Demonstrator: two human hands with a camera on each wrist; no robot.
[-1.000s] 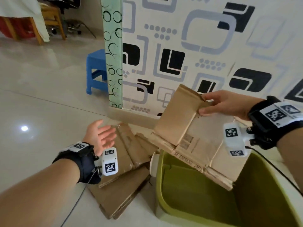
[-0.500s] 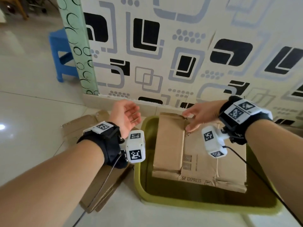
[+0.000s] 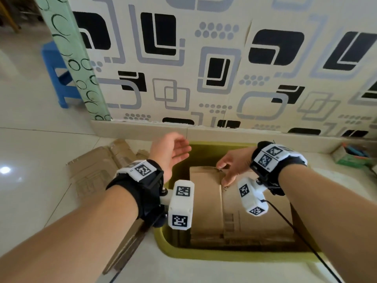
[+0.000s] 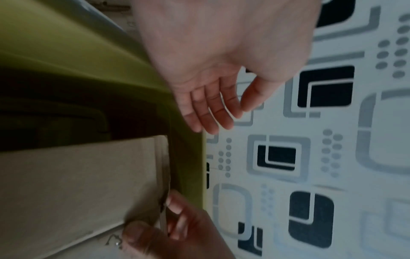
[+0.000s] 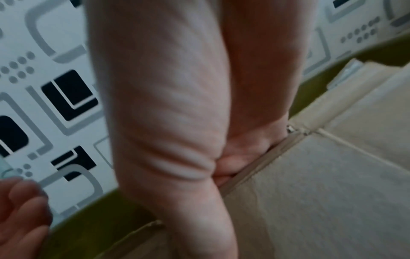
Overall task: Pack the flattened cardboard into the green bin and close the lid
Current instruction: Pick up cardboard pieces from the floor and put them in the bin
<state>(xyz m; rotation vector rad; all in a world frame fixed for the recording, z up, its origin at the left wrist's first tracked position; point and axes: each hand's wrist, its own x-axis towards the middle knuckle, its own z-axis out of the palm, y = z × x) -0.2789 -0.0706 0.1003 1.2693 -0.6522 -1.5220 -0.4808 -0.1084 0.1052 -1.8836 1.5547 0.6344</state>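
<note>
Item, step in hand: my right hand (image 3: 234, 166) pinching the far edge of the brown flattened cardboard sheet (image 3: 206, 203) lying inside the olive-green plastic bin (image 3: 204, 255), left hand (image 3: 171, 152) loose-fingered, empty; next, I judge, the floor-stacked cardboard pieces (image 3: 91, 176)

Person, two bare forearms, no sleeves.
Left wrist: black fabric wrist strap (image 3: 140, 193); white plate on top printed with a black square code marker (image 3: 142, 169); white boxy camera housing (image 3: 180, 205) on a short mount, code markers on two faces.
Right wrist: matching black wrist strap (image 3: 271, 176); white marker plate (image 3: 273, 155) with several codes; white camera housing (image 3: 252, 196); thin black cable (image 3: 295, 231) trailing from it.
</note>
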